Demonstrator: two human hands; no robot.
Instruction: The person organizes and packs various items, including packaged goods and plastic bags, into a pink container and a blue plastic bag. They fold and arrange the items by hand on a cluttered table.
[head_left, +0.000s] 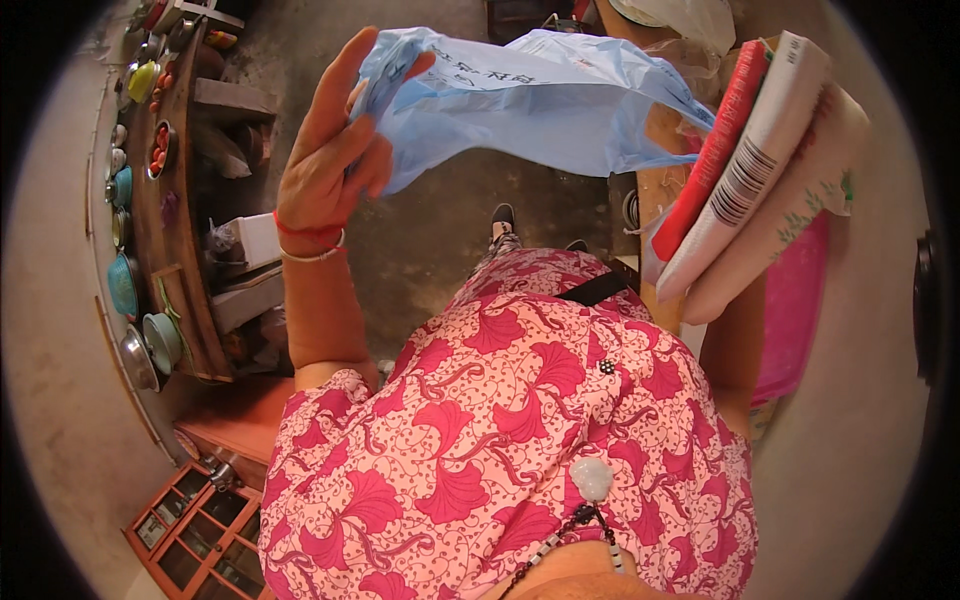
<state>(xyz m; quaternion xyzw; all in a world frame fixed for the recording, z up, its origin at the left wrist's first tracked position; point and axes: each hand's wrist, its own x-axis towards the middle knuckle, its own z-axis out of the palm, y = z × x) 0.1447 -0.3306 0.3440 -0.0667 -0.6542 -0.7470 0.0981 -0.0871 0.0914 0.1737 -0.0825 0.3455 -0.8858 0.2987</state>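
Observation:
Raised at the upper left, my left hand (330, 150) grips one end of a light blue plastic bag (510, 120) bearing dark writing. The bag stretches across in front of me, its mouth spread, and its narrow handles reach the packages on the right. Several soft printed packages stand fanned in the air there: a red one (712, 150), a white one with a barcode (742, 176) and a cream one with green leaf print (795, 202). My right forearm rises behind their lower ends and supports them; the right hand itself is hidden by them.
On the left a long wooden table (176, 210) holds bowls, a teal basket (122, 285) and a dish of red items (160, 150). An orange glazed cabinet (202, 532) stands lower left. A wooden surface (660, 195) and a pink object (795, 307) lie behind the packages.

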